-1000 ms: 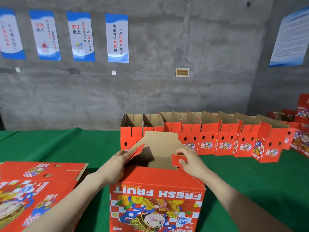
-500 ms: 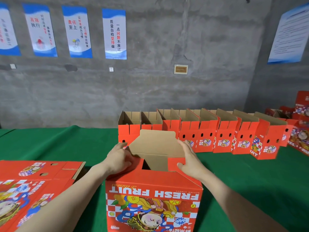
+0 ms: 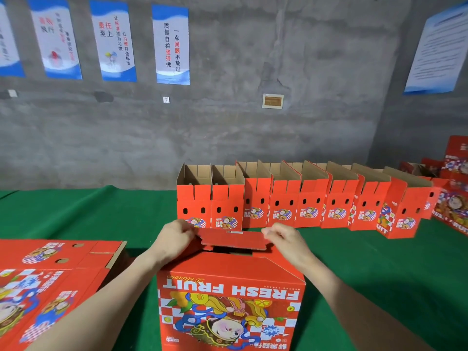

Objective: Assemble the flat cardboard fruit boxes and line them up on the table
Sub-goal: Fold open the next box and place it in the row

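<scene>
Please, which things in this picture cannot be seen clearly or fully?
Head view only:
1. Inside of the near box: covered by the top flap, which the left hand and right hand hold.
2. Its bottom: cut off by the lower edge.
3. The flat boxes: cut by the left edge, so uncountable.
4. The notice on the right wall: text too blurred.

The left hand and right hand grip opposite ends of a red cardboard top flap over an upright red printed cardboard fruit box on a green-clothed table. Behind stands a row of open red cardboard boxes.
</scene>
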The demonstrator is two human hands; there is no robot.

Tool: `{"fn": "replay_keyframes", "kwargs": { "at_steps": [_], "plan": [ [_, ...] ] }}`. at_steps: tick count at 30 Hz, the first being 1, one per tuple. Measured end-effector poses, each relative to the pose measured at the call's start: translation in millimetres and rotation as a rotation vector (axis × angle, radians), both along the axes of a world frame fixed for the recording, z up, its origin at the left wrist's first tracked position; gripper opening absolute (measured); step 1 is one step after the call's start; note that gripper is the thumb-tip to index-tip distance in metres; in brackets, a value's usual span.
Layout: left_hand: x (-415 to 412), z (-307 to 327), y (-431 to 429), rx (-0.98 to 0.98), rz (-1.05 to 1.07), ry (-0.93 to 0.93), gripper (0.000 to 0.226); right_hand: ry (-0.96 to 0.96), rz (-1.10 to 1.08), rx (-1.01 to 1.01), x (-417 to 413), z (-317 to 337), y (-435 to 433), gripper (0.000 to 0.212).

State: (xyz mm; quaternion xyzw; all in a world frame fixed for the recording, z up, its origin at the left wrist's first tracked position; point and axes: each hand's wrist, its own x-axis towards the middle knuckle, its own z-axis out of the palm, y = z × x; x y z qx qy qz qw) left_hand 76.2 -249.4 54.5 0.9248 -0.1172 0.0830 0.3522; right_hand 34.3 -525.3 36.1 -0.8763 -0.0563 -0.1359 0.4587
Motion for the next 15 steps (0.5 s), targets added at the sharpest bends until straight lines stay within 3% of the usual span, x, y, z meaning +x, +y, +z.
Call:
{"fn": "replay_keyframes", "kwargs": {
  "at_steps": [2,3,6,7,11,15],
  "plan": [
    [-0.1,0.4,-1.9,-0.074,0.037,0.047,0.017,0.08,0.001,-0.269,2.1,-2.5,-1.0,0.011],
    [-0.2,-0.3,-2.2,-0.036,0.028,0.078,0.019,0.125,0.007,-0.373,2.8,-3.0,-0.9,0.024],
    [-1.2,-1.6,1.6,0.032,-0.017,0.287,0.088,0.246,0.007,-0.375,3.8,6.0,1.4,0.055],
    [-1.2,-1.0,2.1,0.032,-0.022,0.336,0.099,0.291,0.029,-0.339,4.9,9.9,0.5,0.059],
    [3.2,1.1,-2.7,0.126,-0.009,0.378,0.098,0.475,0.094,-0.203,8.8,25.8,-8.6,0.065],
    [5.2,1.0,-10.2,0.189,0.035,0.37,0.096,0.431,0.029,-0.367,11.3,24.3,-0.3,0.065]
  ]
}}
